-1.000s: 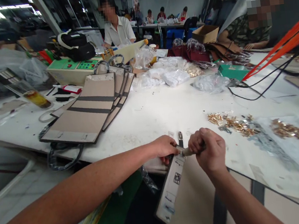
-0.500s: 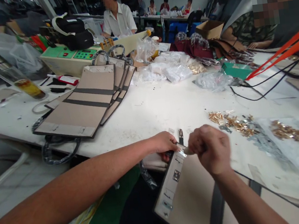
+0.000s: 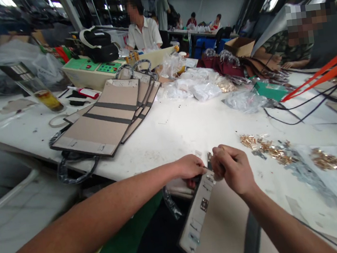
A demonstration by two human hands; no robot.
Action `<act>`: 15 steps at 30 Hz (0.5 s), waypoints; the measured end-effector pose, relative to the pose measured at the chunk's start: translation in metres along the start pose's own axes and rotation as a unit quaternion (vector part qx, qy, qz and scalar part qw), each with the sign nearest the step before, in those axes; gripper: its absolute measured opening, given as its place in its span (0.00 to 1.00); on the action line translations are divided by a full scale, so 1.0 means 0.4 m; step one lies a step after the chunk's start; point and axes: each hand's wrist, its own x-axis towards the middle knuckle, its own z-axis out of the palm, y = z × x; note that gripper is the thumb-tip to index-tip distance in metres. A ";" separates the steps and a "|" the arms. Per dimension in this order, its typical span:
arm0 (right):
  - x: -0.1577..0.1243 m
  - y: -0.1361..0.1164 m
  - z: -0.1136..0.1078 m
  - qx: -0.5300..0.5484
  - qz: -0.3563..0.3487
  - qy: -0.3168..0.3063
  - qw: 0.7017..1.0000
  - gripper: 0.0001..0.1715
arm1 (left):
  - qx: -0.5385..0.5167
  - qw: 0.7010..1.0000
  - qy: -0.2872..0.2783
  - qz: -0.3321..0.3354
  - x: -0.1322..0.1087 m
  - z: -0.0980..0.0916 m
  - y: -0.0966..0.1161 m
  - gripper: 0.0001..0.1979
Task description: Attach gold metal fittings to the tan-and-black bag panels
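Note:
A beige bag panel [image 3: 224, 217] with dark edging lies slanted in front of me, partly over the table's near edge. Along its pale end strip sit small metal fittings, including a square metal plate [image 3: 204, 204]. My left hand [image 3: 193, 167] is closed on the panel's far corner, thumb on top and fingers underneath. Right beside it my right hand [image 3: 233, 168] makes a fist over a fitting near that corner. Something small and pale shows under the fist; its kind is hidden. A plastic-wrapped handle [image 3: 172, 205] hangs at the panel's left side.
Several similar bag panels [image 3: 107, 121] are stacked at left, beside a tilted cup [image 3: 45, 98] and a green-topped machine [image 3: 94, 66]. Gold metal pieces [image 3: 268, 147] are heaped at right. Clear plastic bags [image 3: 200, 86] lie farther back. Co-workers sit beyond.
The head view has shifted, so the scene sits lower and farther right. My right fist has come down closer to the panel's corner. The left hand keeps its hold.

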 end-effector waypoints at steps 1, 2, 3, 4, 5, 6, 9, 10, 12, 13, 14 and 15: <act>-0.001 -0.006 -0.004 0.000 -0.010 0.002 1.000 0.31 | 0.000 1.000 0.000 0.002 0.001 0.000 -0.001 0.08; -0.003 -0.012 -0.006 0.010 -0.029 0.002 1.000 0.30 | 0.000 1.000 -0.002 0.003 0.002 0.001 -0.004 0.08; -0.004 -0.016 -0.005 0.029 -0.050 -0.001 0.998 0.30 | 0.000 1.000 -0.004 0.004 0.004 0.001 -0.006 0.09; -0.005 -0.017 -0.004 0.051 -0.068 0.002 0.996 0.30 | -0.001 1.000 -0.005 0.005 0.006 0.002 -0.009 0.10; -0.008 -0.011 -0.001 0.068 -0.077 0.005 0.995 0.30 | -0.001 1.000 -0.005 0.005 0.008 0.003 -0.012 0.10; -0.011 0.000 0.001 0.077 -0.076 0.011 0.994 0.30 | -0.001 1.000 -0.002 0.004 0.010 0.004 -0.015 0.10; -0.027 0.051 -0.006 0.065 -0.050 0.037 0.996 0.30 | 0.002 1.000 0.013 0.000 0.012 0.009 -0.021 0.07; -0.035 0.065 -0.014 0.054 -0.041 0.042 0.997 0.30 | 0.004 1.000 0.018 0.000 0.012 0.010 -0.021 0.07; -0.054 0.075 -0.036 0.027 -0.028 0.050 0.998 0.31 | 0.008 1.000 0.028 0.003 0.010 0.011 -0.019 0.07; -0.066 0.072 -0.049 0.006 -0.018 0.053 0.998 0.31 | 0.011 0.999 0.033 0.005 0.007 0.011 -0.016 0.08; -0.079 0.065 -0.063 -0.021 -0.002 0.061 0.998 0.32 | 0.016 0.999 0.038 0.008 0.004 0.012 -0.013 0.08; -0.094 0.056 -0.078 -0.054 0.017 0.069 0.996 0.32 | 0.023 0.999 0.043 0.012 -0.001 0.012 -0.008 0.10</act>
